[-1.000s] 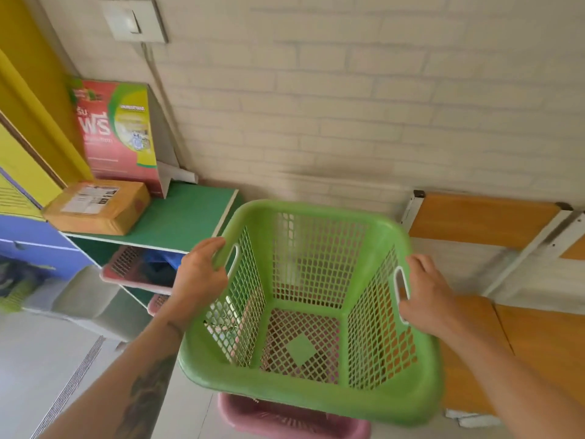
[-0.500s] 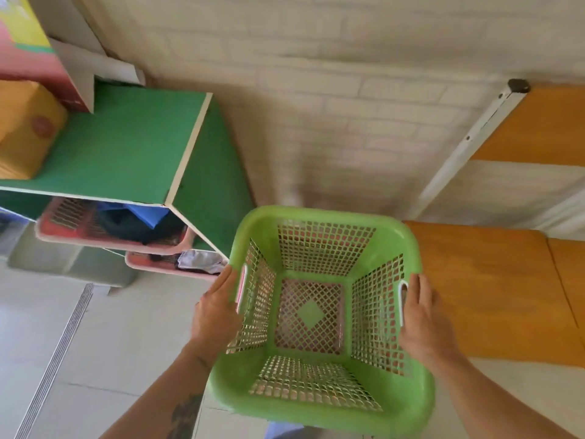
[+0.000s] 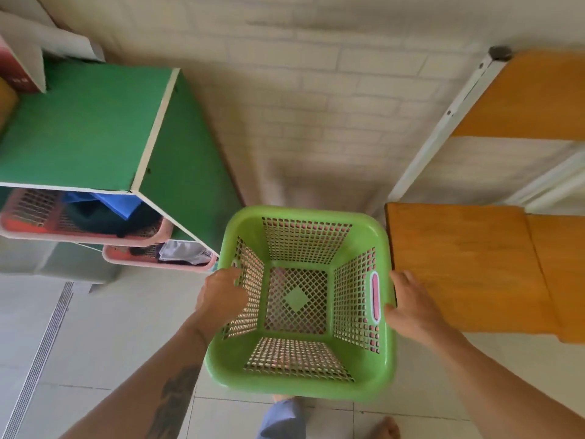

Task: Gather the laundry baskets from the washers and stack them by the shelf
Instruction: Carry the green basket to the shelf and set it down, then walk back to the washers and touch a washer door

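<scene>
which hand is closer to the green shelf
Left. The left hand grips the green basket on the side facing the green shelf; the right hand holds the opposite side, next to the orange bench.

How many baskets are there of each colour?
Green basket: 1, held by the left hand and right hand.
Pink baskets in the green shelf: 2, upper and lower.
Pink showing through the green mesh: unclear, not counted.
Total: 3
</scene>
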`<act>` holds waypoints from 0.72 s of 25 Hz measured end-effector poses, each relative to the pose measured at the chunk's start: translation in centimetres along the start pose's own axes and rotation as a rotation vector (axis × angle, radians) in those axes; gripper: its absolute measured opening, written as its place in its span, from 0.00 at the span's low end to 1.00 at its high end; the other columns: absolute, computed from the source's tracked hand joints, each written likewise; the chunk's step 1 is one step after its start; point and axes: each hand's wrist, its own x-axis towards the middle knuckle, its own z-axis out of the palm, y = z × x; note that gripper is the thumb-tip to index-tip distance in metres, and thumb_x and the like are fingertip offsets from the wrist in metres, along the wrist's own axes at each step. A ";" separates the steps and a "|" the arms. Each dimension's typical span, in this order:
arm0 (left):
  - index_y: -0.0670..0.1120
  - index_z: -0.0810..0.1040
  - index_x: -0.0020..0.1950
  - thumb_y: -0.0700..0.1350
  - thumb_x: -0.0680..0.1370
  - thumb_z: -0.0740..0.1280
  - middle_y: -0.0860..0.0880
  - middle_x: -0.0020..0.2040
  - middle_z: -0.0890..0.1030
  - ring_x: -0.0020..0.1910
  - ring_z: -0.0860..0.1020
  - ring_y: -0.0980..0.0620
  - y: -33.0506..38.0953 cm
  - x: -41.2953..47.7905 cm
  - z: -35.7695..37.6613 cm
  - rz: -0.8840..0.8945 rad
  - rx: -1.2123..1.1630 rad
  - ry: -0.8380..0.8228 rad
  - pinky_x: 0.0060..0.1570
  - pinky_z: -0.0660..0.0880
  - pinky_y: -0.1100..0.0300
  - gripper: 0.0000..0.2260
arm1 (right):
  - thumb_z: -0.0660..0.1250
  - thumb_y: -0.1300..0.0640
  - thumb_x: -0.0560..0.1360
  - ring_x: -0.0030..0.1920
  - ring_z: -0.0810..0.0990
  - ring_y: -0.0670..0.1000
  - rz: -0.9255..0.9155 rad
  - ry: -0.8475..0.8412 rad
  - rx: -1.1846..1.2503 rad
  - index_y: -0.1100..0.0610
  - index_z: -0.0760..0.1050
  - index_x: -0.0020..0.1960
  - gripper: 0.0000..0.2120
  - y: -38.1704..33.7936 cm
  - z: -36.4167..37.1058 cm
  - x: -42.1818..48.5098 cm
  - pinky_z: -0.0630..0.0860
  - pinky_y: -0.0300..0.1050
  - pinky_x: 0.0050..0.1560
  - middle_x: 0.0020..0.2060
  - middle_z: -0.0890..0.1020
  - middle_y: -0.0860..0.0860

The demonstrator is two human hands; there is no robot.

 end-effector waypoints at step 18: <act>0.55 0.77 0.56 0.44 0.77 0.54 0.52 0.56 0.80 0.44 0.78 0.53 35.9 -28.2 10.2 0.827 0.231 -0.110 0.36 0.71 0.64 0.15 | 0.60 0.51 0.73 0.68 0.68 0.53 0.125 0.411 0.342 0.54 0.66 0.71 0.26 23.7 -19.7 -29.2 0.68 0.50 0.66 0.69 0.68 0.50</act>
